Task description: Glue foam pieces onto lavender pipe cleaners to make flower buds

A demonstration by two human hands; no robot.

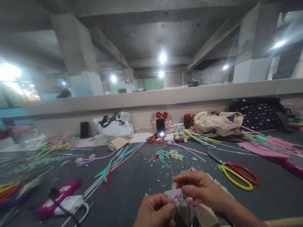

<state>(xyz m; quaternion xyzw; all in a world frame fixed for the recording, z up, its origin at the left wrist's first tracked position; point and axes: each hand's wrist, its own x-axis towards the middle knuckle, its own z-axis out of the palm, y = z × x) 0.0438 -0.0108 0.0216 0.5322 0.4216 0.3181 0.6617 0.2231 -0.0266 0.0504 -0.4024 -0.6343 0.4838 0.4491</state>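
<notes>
Low in the head view, my left hand (156, 213) is closed in a pinch, thumb against forefinger, at the lower left of a small lilac fuzzy piece (177, 195) that looks like bent pipe cleaner. My right hand (204, 190) reaches in from the right, its thumb and fingers pinched at the other side of the same piece. A thin dark strand shows near the fingertips. Below my right fingers sits a pink fuzzy piece (193, 201), with a pale stem under it. Crumpled beige cloth or paper (206, 215) lies beneath both hands.
Scissors (235, 171) with red and yellow handles lie right of my hands. Cut pipe-cleaner bits (168, 155) are heaped ahead. Long pipe cleaners (118, 162) and a purple power strip (58, 198) with a cable lie left. A phone (161, 128) stands against a bag at the back.
</notes>
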